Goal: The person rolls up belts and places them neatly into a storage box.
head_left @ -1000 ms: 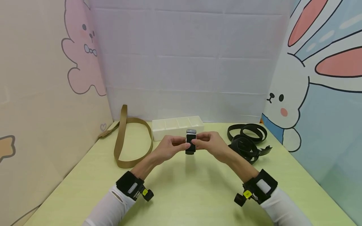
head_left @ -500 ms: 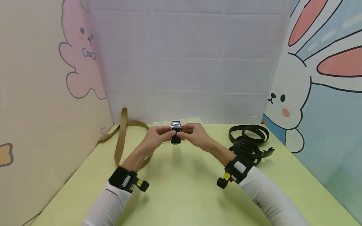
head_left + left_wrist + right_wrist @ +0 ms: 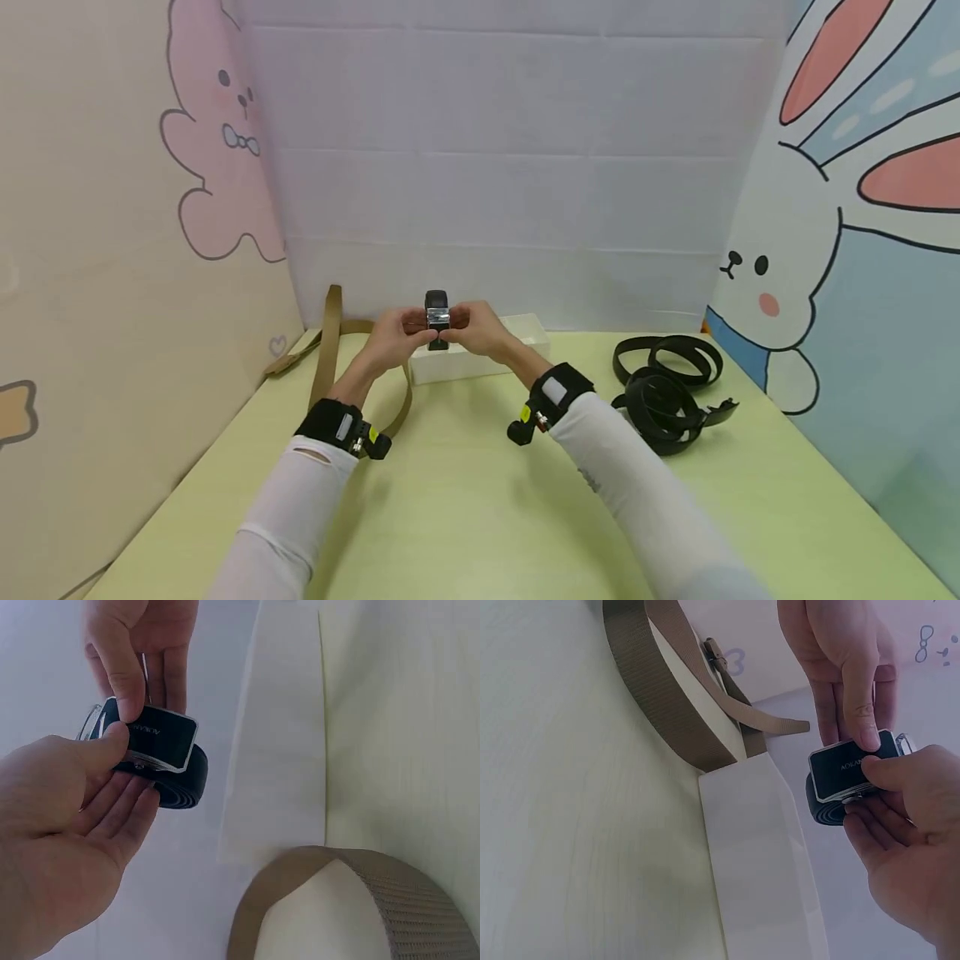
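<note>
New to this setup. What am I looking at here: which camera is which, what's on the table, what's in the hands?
No machine here: a person works with two bare hands, with a small camera strapped on each wrist. The wide picture comes from a camera on the head; the two close ones look out from the left and right wrists. The left hand and right hand together pinch a rolled black belt by its buckle, above a white divided box. On the green table also lie a tan strap to the left and a pile of black belts to the right.
</note>
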A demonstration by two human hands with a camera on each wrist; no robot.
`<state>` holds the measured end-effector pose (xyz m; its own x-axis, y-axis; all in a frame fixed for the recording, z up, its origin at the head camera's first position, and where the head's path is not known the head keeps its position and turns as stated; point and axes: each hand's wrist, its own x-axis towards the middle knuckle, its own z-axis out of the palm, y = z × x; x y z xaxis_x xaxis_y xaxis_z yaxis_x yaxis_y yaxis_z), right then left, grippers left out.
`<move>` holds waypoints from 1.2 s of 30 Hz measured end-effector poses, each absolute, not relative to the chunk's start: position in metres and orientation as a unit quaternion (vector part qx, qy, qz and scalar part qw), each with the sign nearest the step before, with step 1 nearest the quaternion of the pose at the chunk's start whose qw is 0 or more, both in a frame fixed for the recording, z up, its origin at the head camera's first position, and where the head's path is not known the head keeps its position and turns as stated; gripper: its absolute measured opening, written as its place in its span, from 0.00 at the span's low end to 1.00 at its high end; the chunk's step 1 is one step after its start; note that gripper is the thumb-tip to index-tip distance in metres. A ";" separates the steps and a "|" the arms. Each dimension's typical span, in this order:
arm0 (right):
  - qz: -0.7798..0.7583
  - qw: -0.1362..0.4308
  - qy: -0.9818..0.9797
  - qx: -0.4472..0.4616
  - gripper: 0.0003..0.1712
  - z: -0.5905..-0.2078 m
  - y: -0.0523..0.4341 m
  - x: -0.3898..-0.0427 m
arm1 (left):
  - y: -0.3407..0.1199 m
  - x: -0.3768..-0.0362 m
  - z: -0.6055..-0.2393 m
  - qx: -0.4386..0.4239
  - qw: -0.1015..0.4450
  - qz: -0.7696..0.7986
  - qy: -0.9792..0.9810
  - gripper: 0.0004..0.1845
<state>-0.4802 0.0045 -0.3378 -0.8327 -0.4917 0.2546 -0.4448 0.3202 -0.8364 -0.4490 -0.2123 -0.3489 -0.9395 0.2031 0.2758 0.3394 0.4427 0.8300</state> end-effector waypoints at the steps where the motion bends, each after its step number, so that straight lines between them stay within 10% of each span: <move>1: -0.507 0.018 0.813 -0.286 0.18 -0.340 0.001 -0.483 | -0.213 -0.452 -0.351 -0.157 0.077 -0.496 -0.850 0.25; 10: -0.487 -0.033 0.836 -0.250 0.22 -0.366 -0.027 -0.499 | -0.215 -0.470 -0.375 -0.104 0.144 -0.464 -0.868 0.23; 36: -0.337 -0.021 0.894 -0.293 0.33 -0.382 -0.030 -0.495 | -0.218 -0.458 -0.390 -0.112 0.108 -0.328 -0.932 0.39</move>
<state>-0.4951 -0.0298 -0.3820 -0.8268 -0.5106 0.2358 -0.5392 0.6005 -0.5904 -0.4578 -0.2184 -0.3895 -0.9516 0.1377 0.2748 0.2796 0.7596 0.5872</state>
